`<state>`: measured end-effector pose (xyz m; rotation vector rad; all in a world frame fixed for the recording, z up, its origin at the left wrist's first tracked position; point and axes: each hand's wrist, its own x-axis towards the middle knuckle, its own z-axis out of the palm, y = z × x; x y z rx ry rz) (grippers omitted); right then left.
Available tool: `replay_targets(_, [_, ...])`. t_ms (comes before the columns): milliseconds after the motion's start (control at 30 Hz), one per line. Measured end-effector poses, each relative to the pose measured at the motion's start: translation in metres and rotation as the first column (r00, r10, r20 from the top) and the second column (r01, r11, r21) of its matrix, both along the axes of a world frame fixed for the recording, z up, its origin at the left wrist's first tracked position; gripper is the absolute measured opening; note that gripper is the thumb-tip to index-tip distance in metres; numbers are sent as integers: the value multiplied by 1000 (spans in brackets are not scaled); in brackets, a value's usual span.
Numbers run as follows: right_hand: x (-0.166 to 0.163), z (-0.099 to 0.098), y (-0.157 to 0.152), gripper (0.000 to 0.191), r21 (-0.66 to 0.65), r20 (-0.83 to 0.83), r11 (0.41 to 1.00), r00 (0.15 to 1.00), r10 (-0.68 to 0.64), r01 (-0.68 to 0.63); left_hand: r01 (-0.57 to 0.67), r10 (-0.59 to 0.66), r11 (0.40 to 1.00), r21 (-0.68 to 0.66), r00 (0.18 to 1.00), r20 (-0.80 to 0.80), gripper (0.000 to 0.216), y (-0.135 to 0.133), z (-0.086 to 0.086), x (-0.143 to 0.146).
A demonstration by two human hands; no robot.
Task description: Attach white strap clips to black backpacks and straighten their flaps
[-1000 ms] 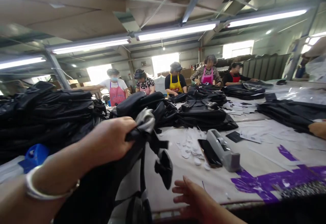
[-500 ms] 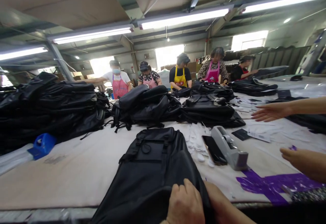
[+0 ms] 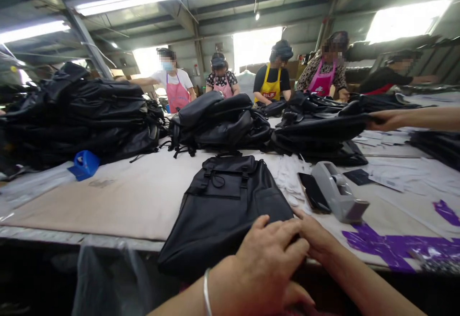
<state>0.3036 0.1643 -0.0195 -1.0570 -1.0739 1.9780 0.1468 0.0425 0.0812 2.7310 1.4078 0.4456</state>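
A black backpack (image 3: 230, 201) with a buckled flap lies on the table in front of me, its lower end jutting past the table's edge. My left hand (image 3: 268, 253), with a silver bangle at the wrist, is closed on the bag's lower right side. Beside it, my right hand (image 3: 316, 234) grips the same side edge, its fingers partly hidden by my left hand and the bag. Right of the backpack lie a dark phone (image 3: 313, 192) and a grey tape dispenser (image 3: 338, 194).
Piled black bags stand left (image 3: 108, 115), ahead (image 3: 223, 122) and right (image 3: 316, 134). A co-worker's hand (image 3: 386, 118) holds a bag at right. A blue tape dispenser (image 3: 85, 164), white tags (image 3: 293, 177) and purple tape (image 3: 388, 246) lie about. Several people work opposite.
My view has shifted and both hands have moved along the backpack's right side. The co-worker's outstretched hand at right now grips a bag on the pile; their other hand has left view.
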Motion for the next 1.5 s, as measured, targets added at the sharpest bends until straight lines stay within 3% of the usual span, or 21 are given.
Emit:
replay_targets(67, [9,-15,19,65,76,70,997,997,-37,32,-146,148,989,-30,988,48,80,-9,7,-35])
replay_targets(133, [24,-31,37,55,229,279,972,952,-123,59,-323,326,942,-91,945,26,89,-20,3,-71])
replay_targets(233, [46,-38,51,43,506,565,862,769,-298,-37,-441,448,877,-192,894,-3,88,-41,-17,-108])
replay_targets(300, [54,-24,48,46,647,590,753,704,-395,-120,-439,449,873,-211,894,-4,89,-53,-31,-118])
replay_targets(367, [53,3,36,49,755,552,609,736,-392,-243,-443,451,879,-176,892,6,89,-60,-41,-117])
replay_targets(400, [50,18,28,52,779,556,523,767,-322,-345,-462,469,874,-151,883,10,85,-61,-45,-115])
replay_targets(467, [38,45,10,78,725,671,351,723,-167,-592,-515,520,847,-131,854,3,66,-56,-46,-110])
replay_targets(533, [25,61,-2,104,621,781,241,614,-111,-746,-571,572,811,-132,820,-30,41,-45,-42,-108])
replay_targets(633, [8,63,-3,108,556,831,240,527,-178,-796,-607,594,788,-101,794,-129,21,-23,-29,-107])
replay_targets(800, [1,37,15,53,560,812,287,445,-378,-777,-522,492,847,-101,841,-224,29,4,-23,-107])
replay_targets(867, [6,21,14,39,600,764,251,451,-462,-760,-474,445,869,-143,875,-192,45,3,-28,-109])
replay_targets(933, [15,6,8,34,672,688,173,521,-505,-720,-447,429,878,-173,893,-134,58,-7,-36,-114])
replay_targets(1000, [26,-3,3,30,720,648,128,596,-473,-682,-450,443,878,-164,893,-80,59,-21,-46,-121])
replay_targets(1100, [40,7,4,35,697,710,195,630,-314,-690,-469,467,882,-50,883,-44,52,-42,-63,-132])
replay_targets(1200, [45,41,19,43,546,824,304,566,-27,-781,-449,454,888,98,891,-35,53,-50,-76,-140])
replay_targets(1300, [38,68,33,30,395,872,313,460,169,-864,-366,387,902,229,921,-49,50,-50,-81,-147])
replay_targets(1400, [27,64,34,18,402,893,242,436,110,-883,-303,348,894,330,934,-85,50,-49,-86,-155])
replay_targets(1500, [20,37,21,19,497,868,174,483,-117,-850,-314,373,884,346,920,-117,52,-52,-93,-160])
